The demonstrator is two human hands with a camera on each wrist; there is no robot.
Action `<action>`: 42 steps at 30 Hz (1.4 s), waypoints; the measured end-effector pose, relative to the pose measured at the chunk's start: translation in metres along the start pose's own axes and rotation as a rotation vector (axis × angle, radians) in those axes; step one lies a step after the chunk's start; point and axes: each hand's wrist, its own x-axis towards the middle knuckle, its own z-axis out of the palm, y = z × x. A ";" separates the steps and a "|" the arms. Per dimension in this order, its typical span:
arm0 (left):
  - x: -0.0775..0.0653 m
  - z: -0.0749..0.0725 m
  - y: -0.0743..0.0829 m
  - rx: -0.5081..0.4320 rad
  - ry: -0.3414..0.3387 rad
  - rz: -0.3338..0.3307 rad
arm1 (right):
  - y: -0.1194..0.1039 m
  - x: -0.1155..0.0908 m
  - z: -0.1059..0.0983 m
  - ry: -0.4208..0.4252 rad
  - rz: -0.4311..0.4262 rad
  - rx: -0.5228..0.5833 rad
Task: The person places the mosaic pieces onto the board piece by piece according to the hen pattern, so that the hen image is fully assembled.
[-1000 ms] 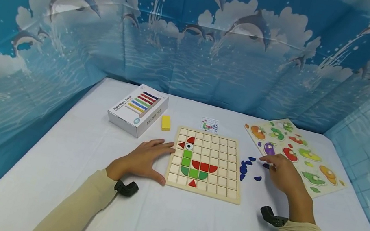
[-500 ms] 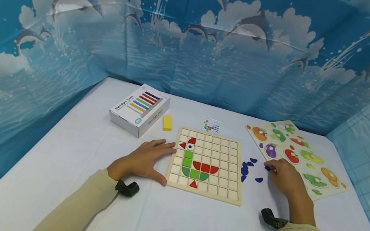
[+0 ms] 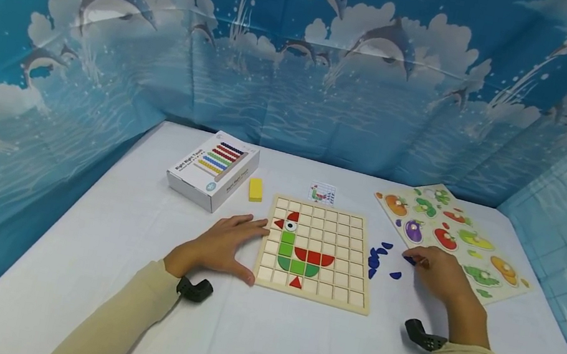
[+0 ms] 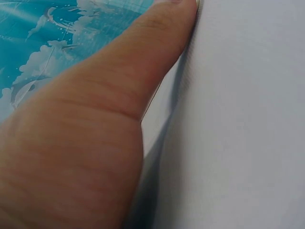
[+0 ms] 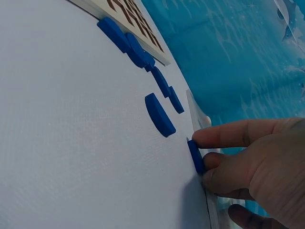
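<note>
My right hand (image 3: 437, 272) pinches a blue half-round piece (image 5: 196, 157) between thumb and fingertips, low beside the vegetable board. Spread wide, my left hand (image 3: 223, 244) rests at the left edge of the wooden grid board (image 3: 343, 274), fingertips and thumb at its rim. In the left wrist view only its thumb (image 4: 138, 52) and thumb base show, over the white cloth. On the grid lies a bird figure: red triangles, a white eye tile (image 3: 290, 225), green squares (image 3: 285, 249) and red pieces (image 3: 313, 257). Several loose blue pieces (image 3: 373, 261) lie right of the board; one (image 5: 160, 115) sits apart.
A white box (image 3: 210, 173) with an abacus picture and a yellow block (image 3: 255, 190) stand at back left. Behind the grid lies a small pattern card (image 3: 322, 193). A board of vegetable pieces (image 3: 449, 222) lies at right. A dolphin curtain (image 3: 296, 103) hangs behind the table.
My right hand has come down onto the blue piece by the vegetable board, and its fingers have closed round it. The left hand stays at the grid board's edge.
</note>
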 end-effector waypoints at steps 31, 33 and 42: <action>0.001 0.001 -0.002 -0.028 0.031 0.041 | 0.000 0.000 0.004 0.004 0.019 0.024; 0.002 0.002 -0.003 -0.029 0.033 0.049 | 0.000 0.000 0.004 0.002 0.020 0.022; 0.004 0.004 -0.006 -0.030 0.028 0.040 | 0.000 -0.002 0.004 0.004 0.009 0.032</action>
